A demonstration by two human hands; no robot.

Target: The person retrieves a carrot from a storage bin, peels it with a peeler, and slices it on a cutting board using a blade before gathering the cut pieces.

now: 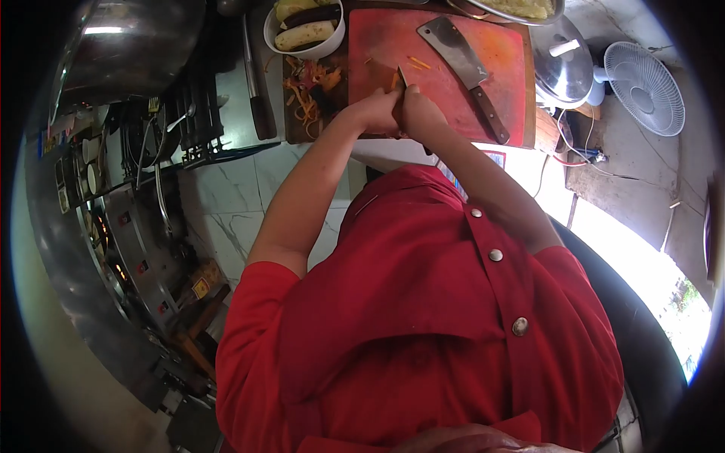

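Over the red cutting board [474, 57], the left hand [377, 112] has its fingers curled in around what looks like a carrot [395, 80], its tip showing beside the blade, while the right hand [421, 112] has its fingers closed on a small knife [402, 74] (how the fingertips sit is hidden, so I cannot tell). With the hands this near each other, short, light strokes angled clear of the left fingers would serve best, the carrot held firmly above the board and well away from the cleaver [455, 54] lying to the right.
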